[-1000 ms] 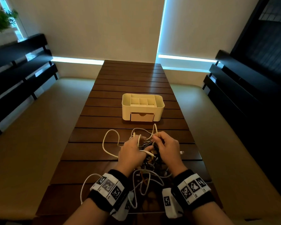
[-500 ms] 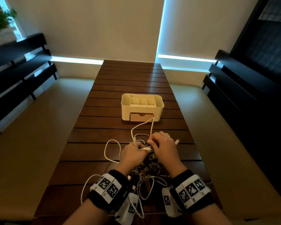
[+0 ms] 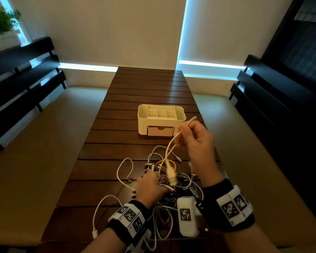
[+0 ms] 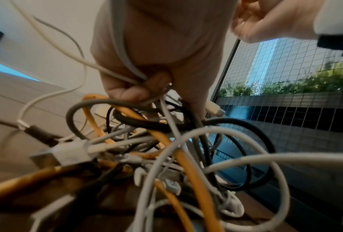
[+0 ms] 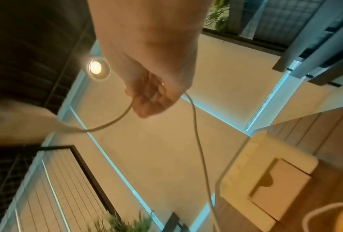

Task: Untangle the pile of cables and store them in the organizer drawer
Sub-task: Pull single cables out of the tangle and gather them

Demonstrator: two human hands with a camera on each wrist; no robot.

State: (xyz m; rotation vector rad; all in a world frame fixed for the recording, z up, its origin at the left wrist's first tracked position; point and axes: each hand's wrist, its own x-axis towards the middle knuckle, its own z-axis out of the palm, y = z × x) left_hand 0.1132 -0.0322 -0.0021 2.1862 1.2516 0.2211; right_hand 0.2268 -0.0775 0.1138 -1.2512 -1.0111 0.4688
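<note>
A tangle of white, grey, black and orange cables [image 3: 164,181] [image 4: 166,149] lies on the near part of the wooden table [image 3: 148,84]. My left hand [image 3: 150,187] [image 4: 139,87] rests on the pile, its fingers curled around grey and white strands. My right hand [image 3: 192,136] [image 5: 148,97] is raised above the pile and pinches a white cable [image 3: 170,148] [image 5: 198,141], whose USB plug [image 3: 171,177] dangles over the tangle. The white organizer [image 3: 161,119] [image 5: 265,177] stands behind, its small front drawer [image 3: 161,131] closed.
Beige bench cushions [image 3: 44,143] flank the table on both sides, with dark slatted backrests [image 3: 16,81] beyond them. Bare table slats stretch behind the organizer to the wall. A plant [image 3: 0,21] sits at the upper left.
My right hand has lifted up and to the right, drawing the white cable out of the pile. The left hand stayed down on the tangle, shifting slightly nearer.
</note>
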